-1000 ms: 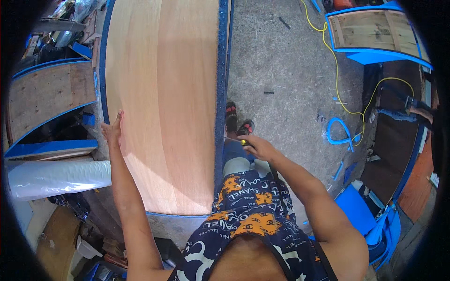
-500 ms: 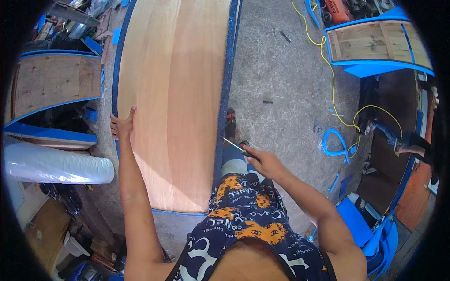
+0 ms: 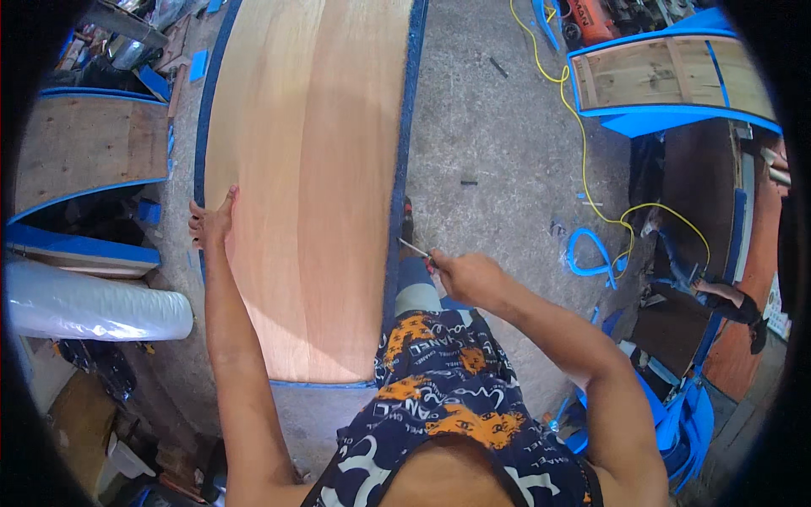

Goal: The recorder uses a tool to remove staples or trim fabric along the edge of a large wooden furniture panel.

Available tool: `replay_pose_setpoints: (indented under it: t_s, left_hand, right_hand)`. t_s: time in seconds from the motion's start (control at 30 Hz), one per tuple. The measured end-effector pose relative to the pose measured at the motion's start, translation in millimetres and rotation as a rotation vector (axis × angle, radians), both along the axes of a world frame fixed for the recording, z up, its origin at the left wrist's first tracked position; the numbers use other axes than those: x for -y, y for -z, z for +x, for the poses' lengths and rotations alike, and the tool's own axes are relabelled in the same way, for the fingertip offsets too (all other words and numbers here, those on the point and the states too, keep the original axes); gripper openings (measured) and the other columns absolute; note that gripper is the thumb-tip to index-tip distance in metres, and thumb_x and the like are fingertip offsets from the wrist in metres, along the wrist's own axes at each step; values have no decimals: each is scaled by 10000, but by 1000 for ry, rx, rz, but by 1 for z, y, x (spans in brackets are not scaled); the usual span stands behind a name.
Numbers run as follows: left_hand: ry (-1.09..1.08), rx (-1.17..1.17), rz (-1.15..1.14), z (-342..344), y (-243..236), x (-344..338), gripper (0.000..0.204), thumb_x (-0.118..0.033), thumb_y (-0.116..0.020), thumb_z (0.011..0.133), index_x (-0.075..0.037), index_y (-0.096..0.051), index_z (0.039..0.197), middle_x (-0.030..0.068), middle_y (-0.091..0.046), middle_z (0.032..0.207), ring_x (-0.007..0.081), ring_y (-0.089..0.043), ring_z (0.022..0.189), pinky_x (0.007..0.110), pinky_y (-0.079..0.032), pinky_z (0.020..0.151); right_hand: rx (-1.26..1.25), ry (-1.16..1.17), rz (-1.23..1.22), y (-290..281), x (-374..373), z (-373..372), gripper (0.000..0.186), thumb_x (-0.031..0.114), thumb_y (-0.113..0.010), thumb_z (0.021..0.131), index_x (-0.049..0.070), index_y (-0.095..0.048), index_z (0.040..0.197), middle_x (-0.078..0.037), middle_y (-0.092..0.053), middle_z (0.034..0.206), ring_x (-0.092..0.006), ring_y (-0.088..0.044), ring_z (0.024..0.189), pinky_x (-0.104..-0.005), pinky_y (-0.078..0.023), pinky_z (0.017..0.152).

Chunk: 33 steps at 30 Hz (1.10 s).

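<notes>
A long plywood panel (image 3: 308, 169) with dark blue fabric along its edges stretches away in front of me. My left hand (image 3: 213, 221) grips its left edge, the thumb on the wood and the fingers over the fabric side. In my closed right hand (image 3: 467, 275) is a screwdriver (image 3: 413, 248), its thin metal shaft pointing left. The tip meets the blue fabric edging (image 3: 395, 228) on the panel's right side; whether it goes under the fabric cannot be made out. My fingers hide most of the handle.
At the left are a brown board (image 3: 93, 148) with blue trim and a roll of clear plastic wrap (image 3: 101, 300). A yellow cord (image 3: 585, 152) and blue foam strip (image 3: 579, 258) lie on the concrete floor. Another person's arm (image 3: 731, 296) shows at the right, below a blue-edged wooden frame (image 3: 676, 72).
My right hand has turned slightly and shifted a little left and down, with the screwdriver still at the panel's edge. The left hand keeps its hold. The whole view has shifted slightly.
</notes>
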<state>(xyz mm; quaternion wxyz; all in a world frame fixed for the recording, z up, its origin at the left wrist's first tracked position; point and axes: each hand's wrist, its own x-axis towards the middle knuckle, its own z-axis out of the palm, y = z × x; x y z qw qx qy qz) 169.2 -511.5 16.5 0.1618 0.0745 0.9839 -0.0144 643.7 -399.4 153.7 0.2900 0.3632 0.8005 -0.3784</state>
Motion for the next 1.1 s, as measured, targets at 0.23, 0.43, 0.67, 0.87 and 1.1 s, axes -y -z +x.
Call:
replay_pose_setpoints:
  t_s: [0.23,0.43,0.67,0.87,1.1]
  left_hand:
    - [13,-18,15,2,-4,-2,1314,-917,-579,543,-112,-191,1506,275,-329,1437,417,-300,1351,584,-254,1053]
    - [17,-30,-14,-4,7,2,1313,-914,-587,539,-117,-191,1504,271,-331,1437,424,-298,1350,595,-250,1053]
    - [-3,-61,-1,-12,20,7,1328,-913,-598,526,-120,-181,1506,277,-293,1462,428,-265,1368,644,-216,1055]
    - [3,-16,28,-18,24,11,1344,-898,-619,529,-119,-141,1515,292,-225,1494,448,-184,1399,680,-159,1072]
    - [29,-33,67,-21,24,10,1362,-902,-607,538,-96,-117,1520,304,-188,1509,468,-158,1408,671,-149,1088]
  right_hand:
    - [-24,338,-113,26,5,9,315,307,-569,948,195,-634,1236,-159,-708,934,-311,-691,845,-382,-523,756]
    - [-226,483,-271,75,3,39,352,278,-613,935,134,-624,1256,-178,-707,1000,-240,-694,939,-350,-519,834]
    - [-373,372,-387,157,-6,65,394,343,-610,927,143,-603,1266,-160,-706,1022,-256,-692,948,-350,-519,833]
    - [-419,403,-267,196,24,62,435,478,-531,926,108,-643,1126,-162,-664,826,-331,-683,831,-413,-520,748]
    - [-297,700,-354,222,44,17,548,515,-373,983,28,-623,983,-182,-668,887,-360,-642,981,-433,-481,831]
